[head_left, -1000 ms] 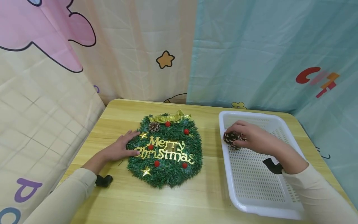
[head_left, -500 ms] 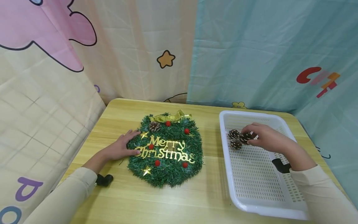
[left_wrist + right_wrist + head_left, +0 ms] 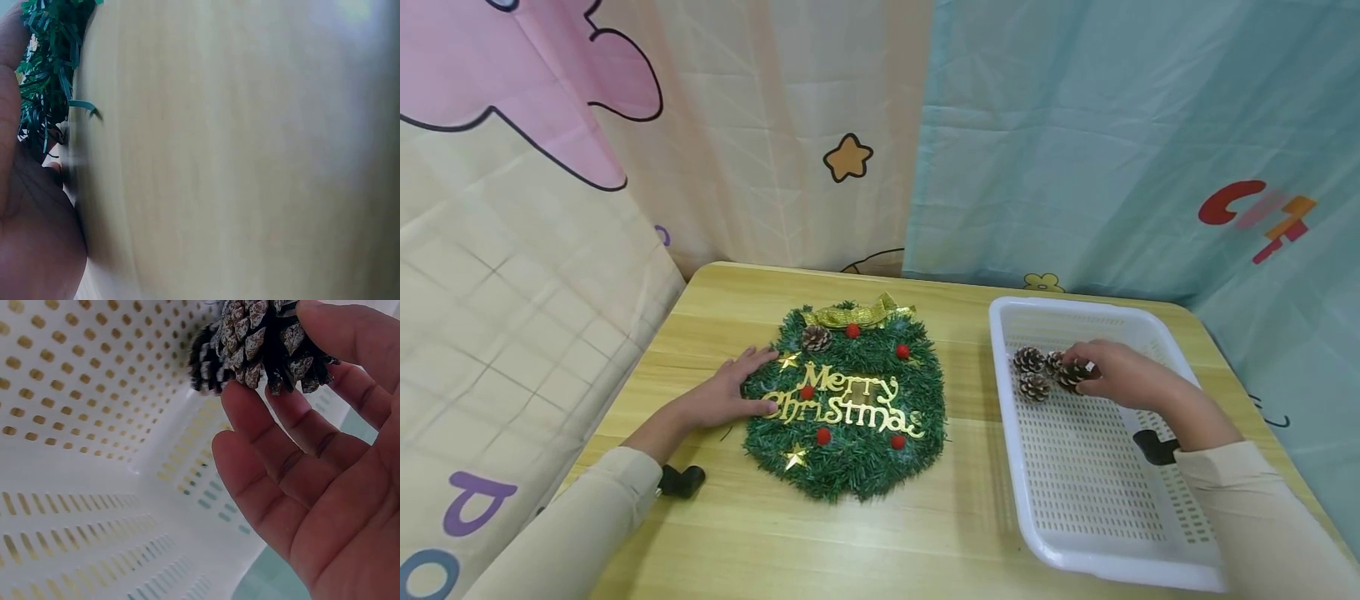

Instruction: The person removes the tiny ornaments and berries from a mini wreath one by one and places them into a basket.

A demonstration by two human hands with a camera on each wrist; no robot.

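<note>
In the head view my left hand point(image 3: 726, 396) rests at the left edge of a green tinsel wreath point(image 3: 850, 471), fingers spread and fairly straight. Gold "Merry Christmas" lettering point(image 3: 850, 400) spans the wreath, with red balls, gold stars, a gold ribbon point(image 3: 850, 315) and one pinecone point(image 3: 816, 337). My right hand point(image 3: 1120, 375) is inside a white plastic basket point(image 3: 1017, 475), holding a pinecone point(image 3: 253, 340) between thumb and fingers. Beside it in the basket lie other pinecones point(image 3: 1028, 360), partly covered by the hand. The left wrist view catches only part of the hand and some wreath strands point(image 3: 53, 69).
The basket stands on the right of a light wooden table point(image 3: 820, 542), and its floor and sides are slotted. Printed curtains point(image 3: 760, 150) hang close behind the table and at both sides. Black wrist-worn pieces point(image 3: 681, 482) show at both wrists.
My right hand has shifted from the basket's left side toward the right, uncovering several pinecones, and now holds one a little farther right. The left hand and wreath keep their places.
</note>
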